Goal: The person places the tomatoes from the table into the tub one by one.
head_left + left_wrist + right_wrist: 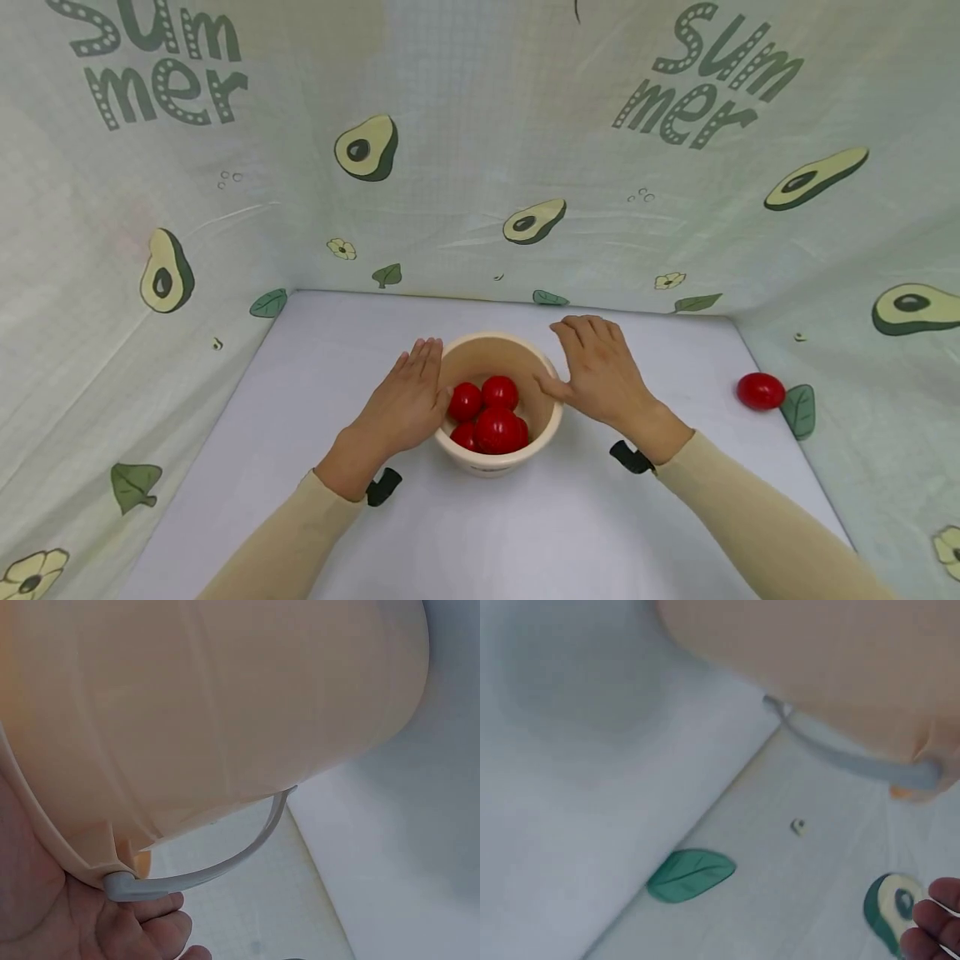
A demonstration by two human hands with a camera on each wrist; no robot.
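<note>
A cream plastic bucket (489,353) stands upright on the table between my hands, with several shiny red balls (497,430) inside. My left hand (406,402) lies along its left side, fingers straight and thumb at the rim. In the left wrist view the palm meets the rim beside the pivot of a grey handle (217,868), fingers beyond it. At the right rim, my right hand (603,375) has its thumb over the edge and its other fingers spread away from the wall. The right wrist view shows these fingertips (939,919) apart from the bucket (817,652).
Another red ball (761,391), oval in this view, lies at the right edge of the white table (360,333). A pale cloth (450,200) printed with avocados and leaves rises behind the table and on both sides. Each wrist wears a black strap (632,457).
</note>
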